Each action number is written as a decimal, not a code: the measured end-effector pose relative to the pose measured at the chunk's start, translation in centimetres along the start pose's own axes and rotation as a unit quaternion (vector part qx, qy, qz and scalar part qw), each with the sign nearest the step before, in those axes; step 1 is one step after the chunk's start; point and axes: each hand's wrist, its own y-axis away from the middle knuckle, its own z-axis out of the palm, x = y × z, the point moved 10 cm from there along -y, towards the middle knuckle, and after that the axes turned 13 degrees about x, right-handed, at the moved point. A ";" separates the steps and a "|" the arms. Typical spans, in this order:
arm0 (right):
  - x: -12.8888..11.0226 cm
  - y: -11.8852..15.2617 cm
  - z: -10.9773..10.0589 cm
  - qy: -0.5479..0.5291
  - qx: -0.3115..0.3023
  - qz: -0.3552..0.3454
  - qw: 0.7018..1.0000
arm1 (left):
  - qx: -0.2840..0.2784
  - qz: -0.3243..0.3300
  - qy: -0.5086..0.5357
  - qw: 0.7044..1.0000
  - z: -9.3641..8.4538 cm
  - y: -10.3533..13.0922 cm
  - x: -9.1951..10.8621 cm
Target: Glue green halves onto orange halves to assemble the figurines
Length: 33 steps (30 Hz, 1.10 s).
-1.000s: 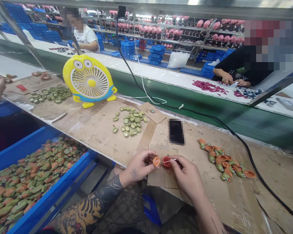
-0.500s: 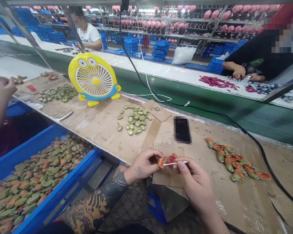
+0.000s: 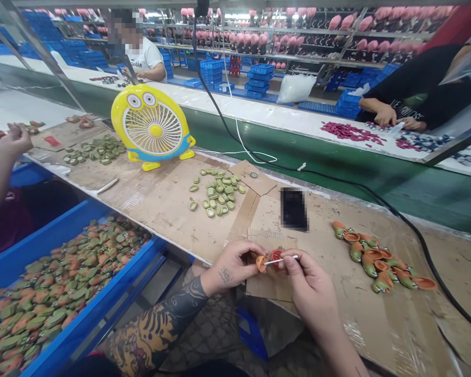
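Note:
Between its thumb and fingers, my left hand (image 3: 235, 266) grips a small orange hollow piece (image 3: 261, 263) with its opening turned to the right. My right hand (image 3: 312, 283) pinches a thin white stick like a cotton swab (image 3: 284, 259); the tip of it meets the orange piece's opening. Just behind the stick stands a small red cup (image 3: 276, 255), partly hidden by my right fingers. To the right lies a pile of orange and green hollow pieces (image 3: 377, 259). Farther off sits a heap of green oval pieces (image 3: 222, 191).
A yellow and blue cartoon fan (image 3: 155, 131) stands on the cardboard-covered table (image 3: 168, 201). A dark pixelated object (image 3: 294, 209) lies behind my hands. A black cable (image 3: 377, 196) crosses the right side. At left is a blue crate (image 3: 82, 322) of finished-looking pieces. Co-workers sit around.
The orange piece has turned slightly in my left hand, and the stick has shifted a little with my right hand. The view has moved very slightly.

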 end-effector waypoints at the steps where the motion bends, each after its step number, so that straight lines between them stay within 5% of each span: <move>1: -0.2 0.0 -0.1 0.004 0.004 -0.007 1.000 | -0.001 -0.002 -0.004 1.000 0.0 0.0 0.0; 12: -1.5 -0.2 -0.8 0.021 0.028 -0.064 0.997 | -0.025 -0.027 -0.017 0.999 0.1 0.2 0.4; 17: -1.2 -0.8 -2.7 0.071 0.090 -0.098 0.989 | -0.022 -0.005 -0.025 0.999 -0.4 -0.1 0.9; 25: 1.8 -1.6 -0.7 0.175 -0.010 -0.100 0.979 | 0.007 -0.047 0.000 0.999 -0.5 -0.1 -0.6; 30: 0.7 -1.3 -2.0 0.062 0.063 -0.045 0.995 | 0.003 -0.076 0.028 0.997 -0.2 0.2 -1.1; 33: -0.3 -0.9 -1.5 -0.019 0.057 -0.022 0.998 | -0.004 -0.082 0.034 0.996 -0.1 0.1 -1.1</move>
